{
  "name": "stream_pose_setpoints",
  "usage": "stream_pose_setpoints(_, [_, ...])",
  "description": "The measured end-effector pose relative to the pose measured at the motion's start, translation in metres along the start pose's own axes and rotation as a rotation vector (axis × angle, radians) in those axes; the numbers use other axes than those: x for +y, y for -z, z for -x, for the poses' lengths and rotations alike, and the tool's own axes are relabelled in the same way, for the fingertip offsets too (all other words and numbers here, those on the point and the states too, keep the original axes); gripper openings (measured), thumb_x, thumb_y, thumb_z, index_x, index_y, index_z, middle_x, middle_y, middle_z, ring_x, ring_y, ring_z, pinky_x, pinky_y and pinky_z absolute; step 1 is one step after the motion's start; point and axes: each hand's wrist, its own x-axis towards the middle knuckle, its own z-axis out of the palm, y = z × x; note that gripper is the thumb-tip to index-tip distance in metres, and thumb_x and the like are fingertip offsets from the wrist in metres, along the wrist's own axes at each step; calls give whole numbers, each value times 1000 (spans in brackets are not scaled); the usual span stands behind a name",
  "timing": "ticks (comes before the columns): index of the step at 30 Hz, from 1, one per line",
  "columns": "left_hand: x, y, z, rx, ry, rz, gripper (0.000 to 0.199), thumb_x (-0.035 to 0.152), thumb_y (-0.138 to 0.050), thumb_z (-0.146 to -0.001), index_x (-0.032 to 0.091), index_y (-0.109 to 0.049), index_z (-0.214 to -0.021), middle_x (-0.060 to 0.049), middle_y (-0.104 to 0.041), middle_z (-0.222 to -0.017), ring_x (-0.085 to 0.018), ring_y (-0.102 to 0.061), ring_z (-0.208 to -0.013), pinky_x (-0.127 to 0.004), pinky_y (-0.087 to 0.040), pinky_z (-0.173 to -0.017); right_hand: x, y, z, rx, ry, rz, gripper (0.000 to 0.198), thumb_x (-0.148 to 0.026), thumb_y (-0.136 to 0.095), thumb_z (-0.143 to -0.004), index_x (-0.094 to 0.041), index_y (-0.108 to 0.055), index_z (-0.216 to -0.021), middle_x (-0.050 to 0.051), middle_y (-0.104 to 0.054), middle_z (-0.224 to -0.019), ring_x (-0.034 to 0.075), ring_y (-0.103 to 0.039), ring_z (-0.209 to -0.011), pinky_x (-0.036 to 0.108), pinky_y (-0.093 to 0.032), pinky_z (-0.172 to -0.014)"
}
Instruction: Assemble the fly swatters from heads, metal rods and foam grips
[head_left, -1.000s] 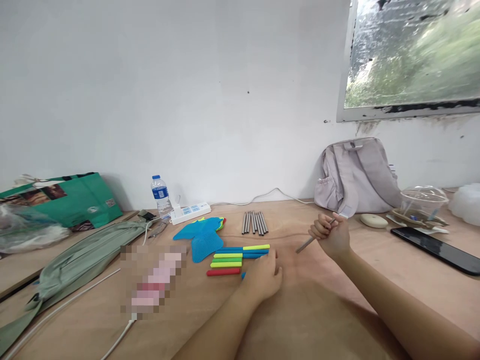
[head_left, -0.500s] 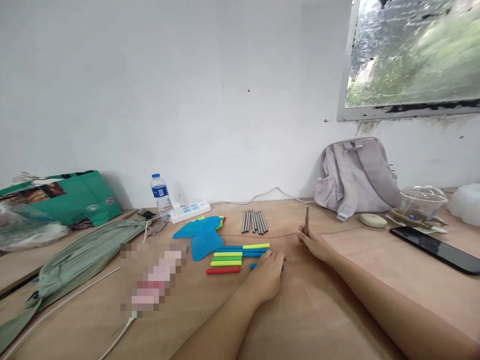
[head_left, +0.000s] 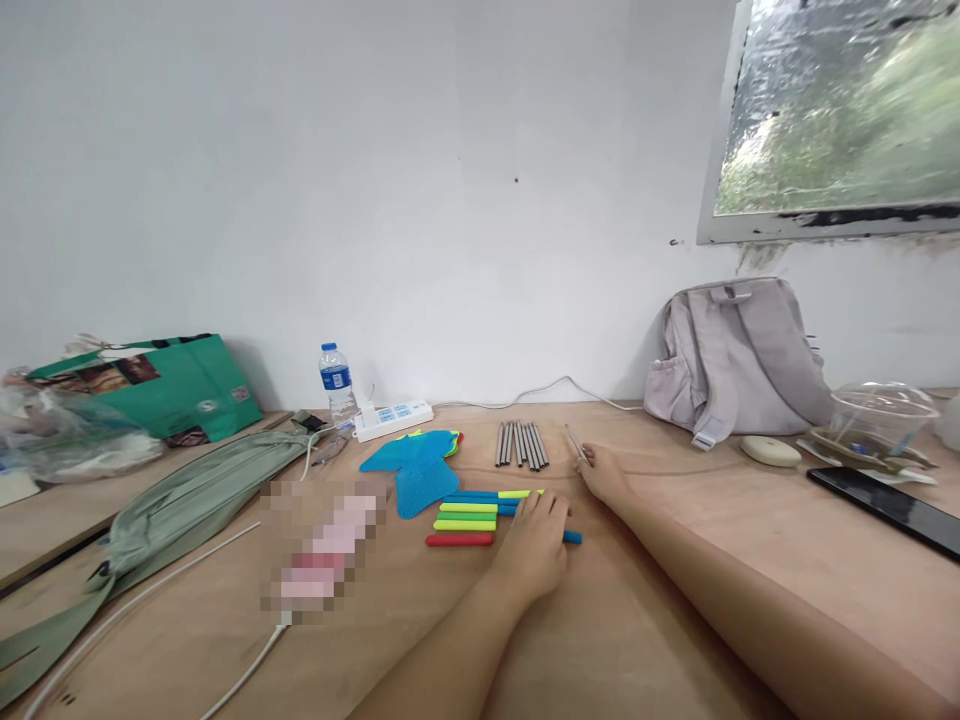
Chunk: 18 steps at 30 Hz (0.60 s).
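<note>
Shows slim silver metal tubes (head_left: 519,446) already lined up on the brown wooden tabletop (head_left: 611,640), leaving one thin greyish metal tube (head_left: 576,444) outside the row, pinched in the right hand (head_left: 604,474). Also shows the left hand (head_left: 534,545), half curled over a blue plastic-looking rod (head_left: 573,538), hold impossible to tell

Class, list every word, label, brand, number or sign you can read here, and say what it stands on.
None can be read.
Bottle: print on the blue label, too small.
Green bag: pale round mark and square code, too small.
Power strip: blue markings, too blurred.
Coloured sticks: no lettering shows.
</note>
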Motion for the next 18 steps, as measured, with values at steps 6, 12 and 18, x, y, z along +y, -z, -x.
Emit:
stream_pose_setpoints(6, [-30,13,45,67,58,-70,26,9,-42,-69,20,-51,-91,-6,-51,-101,-22,-43,-95,-37,-37,-85,-19,-23,-13,-33,91,84,36,-16,-51,-71,-10,-55,-106,17,-62,-104,25,-59,-96,37,-45,-83])
stream_pose_setpoints(12, [-76,30,86,190,313,-86,32,10,-39,-71,18,-54,-98,-9,-53,-103,-24,-47,-97,-41,-39,-85,-50,0,27,-185,439,57,20,-21,-49,-75,-18,-58,-93,8,-60,-95,18,-56,-89,32,-44,-82])
stream_pose_setpoints(18, [-87,31,94,156,341,14,26,16,-38,-76,19,-57,-95,-9,-55,-100,-24,-52,-94,-40,-42,-83,-71,34,94,-482,948,232,15,-18,-52,-73,-21,-59,-86,4,-61,-84,16,-54,-78,28,-42,-72])
